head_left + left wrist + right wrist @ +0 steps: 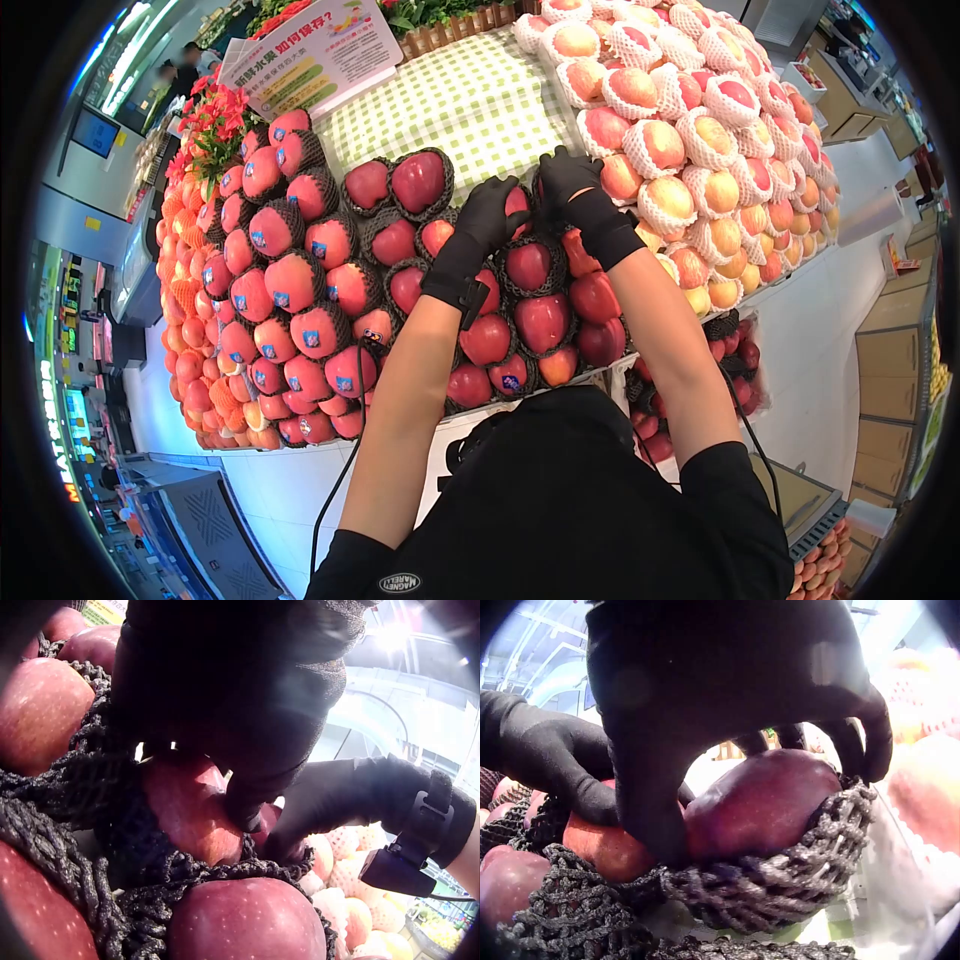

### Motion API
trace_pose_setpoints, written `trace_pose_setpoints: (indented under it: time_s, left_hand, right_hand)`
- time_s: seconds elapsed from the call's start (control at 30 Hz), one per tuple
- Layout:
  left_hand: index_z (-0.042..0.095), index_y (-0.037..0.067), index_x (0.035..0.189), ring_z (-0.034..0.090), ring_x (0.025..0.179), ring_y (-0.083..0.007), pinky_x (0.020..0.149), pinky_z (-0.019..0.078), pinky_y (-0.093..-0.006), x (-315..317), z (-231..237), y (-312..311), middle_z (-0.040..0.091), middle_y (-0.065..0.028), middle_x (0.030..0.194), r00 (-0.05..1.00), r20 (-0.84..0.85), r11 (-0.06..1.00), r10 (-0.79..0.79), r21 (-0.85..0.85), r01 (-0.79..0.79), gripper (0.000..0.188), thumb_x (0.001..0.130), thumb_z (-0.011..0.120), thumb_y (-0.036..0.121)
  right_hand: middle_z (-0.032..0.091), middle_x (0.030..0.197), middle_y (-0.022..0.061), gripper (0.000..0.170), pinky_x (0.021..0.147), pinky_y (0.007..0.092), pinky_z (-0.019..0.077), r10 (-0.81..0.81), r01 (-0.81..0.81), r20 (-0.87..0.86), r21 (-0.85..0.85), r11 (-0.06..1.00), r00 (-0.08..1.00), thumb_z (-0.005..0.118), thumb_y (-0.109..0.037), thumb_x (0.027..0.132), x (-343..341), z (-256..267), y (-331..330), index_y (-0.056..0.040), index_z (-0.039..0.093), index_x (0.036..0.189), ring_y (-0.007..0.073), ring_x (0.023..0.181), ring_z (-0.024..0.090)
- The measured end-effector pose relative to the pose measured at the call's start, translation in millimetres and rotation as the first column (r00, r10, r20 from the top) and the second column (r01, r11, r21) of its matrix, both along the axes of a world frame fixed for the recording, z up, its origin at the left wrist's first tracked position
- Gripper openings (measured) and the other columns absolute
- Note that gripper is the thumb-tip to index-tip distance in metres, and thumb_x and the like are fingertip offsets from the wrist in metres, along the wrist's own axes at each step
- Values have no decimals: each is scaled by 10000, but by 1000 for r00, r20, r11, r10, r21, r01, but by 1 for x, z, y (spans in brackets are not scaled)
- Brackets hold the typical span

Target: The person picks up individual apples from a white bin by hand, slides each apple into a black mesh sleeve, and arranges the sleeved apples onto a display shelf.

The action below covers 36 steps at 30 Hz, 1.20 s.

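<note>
Both hands wear black gloves and work side by side at the back of the dark red apples. My left hand (487,215) curls over a red apple (191,806), thumb against its side. Just to the right, my right hand (570,185) grips a darker red apple (769,799) from above, its thumb and fingers spread around opposite sides. A black foam net (780,885) wraps that apple's lower part. The left thumb and right thumb are close together between the two apples. Another netted apple (247,922) sits right in front of the left hand.
A green checked cloth (450,110) covers the stand behind the hands. Apples in white nets (665,145) are heaped at right, stickered apples (290,280) at left. A printed sign (310,55) and red flowers (215,125) stand at the back. Below the stand's edge are bagged apples (740,365).
</note>
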<state>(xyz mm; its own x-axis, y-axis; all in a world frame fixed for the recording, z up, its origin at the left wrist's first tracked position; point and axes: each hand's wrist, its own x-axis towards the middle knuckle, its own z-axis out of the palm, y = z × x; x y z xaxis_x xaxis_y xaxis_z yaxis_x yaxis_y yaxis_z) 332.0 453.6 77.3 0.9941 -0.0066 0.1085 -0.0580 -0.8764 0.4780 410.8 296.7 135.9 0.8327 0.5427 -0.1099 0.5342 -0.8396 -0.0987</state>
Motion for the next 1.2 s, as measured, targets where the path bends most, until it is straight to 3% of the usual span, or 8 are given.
trace_pose_setpoints:
  time_s: [0.2, 0.47, 0.6, 0.7, 0.8, 0.93, 1.13, 1.2]
  left_hand:
    - [485, 79, 1340, 485, 1218, -383, 1030, 403, -426, -1, 0, 2, 516, -221, 1297, 1000, -4, 999, -22, -33, 22, 648, 797, 718, 345]
    - [447, 87, 1380, 444, 1290, -363, 1078, 360, -418, -4, 2, 6, 463, -216, 1386, 999, -24, 991, -26, -131, 22, 658, 825, 696, 338]
    - [476, 77, 1351, 492, 1246, -356, 1044, 398, -419, -6, -7, 9, 506, -203, 1350, 994, 104, 980, 21, -198, 0, 611, 833, 700, 310]
    - [523, 61, 1303, 541, 1191, -344, 1010, 430, -412, -11, -5, 9, 555, -191, 1295, 986, 135, 964, 95, -261, -57, 546, 841, 700, 294]
    - [575, 36, 1236, 580, 1143, -315, 976, 457, -392, -26, 17, 8, 611, -172, 1214, 972, 189, 946, 137, -317, -72, 454, 859, 691, 262]
    - [585, 34, 1218, 612, 1080, -251, 938, 481, -370, -53, 37, 10, 636, -136, 1167, 951, 228, 901, 209, -423, -97, 389, 882, 670, 211]
    - [611, 36, 1174, 624, 985, -171, 869, 491, -323, -102, 63, 15, 662, -84, 1092, 929, 124, 715, 348, -676, -178, 320, 892, 662, 177]
    - [622, 35, 1144, 628, 903, -171, 807, 501, -317, -117, 57, 23, 670, -90, 1049, 905, 226, 747, 360, -652, -134, 291, 894, 655, 179]
  right_hand:
    - [562, 1159, 124, 553, 873, 508, 439, 31, -35, 68, 59, 998, 997, 809, -250, 590, 3, -26, 0, -125, 603, 1087, 376, 1031, 591]
    - [595, 1151, 140, 462, 885, 519, 445, 147, -156, 89, 102, 983, 985, 709, -229, 708, 11, -38, -15, -130, 595, 1145, 386, 1020, 601]
    - [639, 1154, 138, 431, 907, 511, 448, 116, -106, -52, 154, 982, 992, 648, -314, 785, 36, -42, -6, -131, 600, 1171, 350, 1085, 606]
    - [658, 1106, 186, 479, 913, 466, 480, 88, -71, -90, 180, 981, 992, 623, -379, 838, 34, -27, -6, -79, 596, 1211, 374, 1008, 628]
    - [648, 1156, 145, 358, 913, 484, 464, 48, -29, -76, 232, 972, 996, 563, -336, 871, 37, -32, -6, -116, 625, 1146, 342, 1070, 618]
    - [647, 1123, 208, 431, 920, 436, 482, 92, -71, -65, 273, 959, 994, 600, -335, 869, 42, -43, -8, -49, 618, 1190, 375, 1022, 624]
    - [672, 1011, 201, 237, 824, 440, 514, -52, -27, 136, 523, 852, 989, 559, -172, 831, 34, -54, -21, -55, 663, 1010, 365, 951, 646]
    - [678, 915, 198, 207, 792, 430, 516, -86, -1, 116, 597, 802, 990, 555, -162, 819, 25, -41, -35, -45, 674, 941, 360, 883, 655]
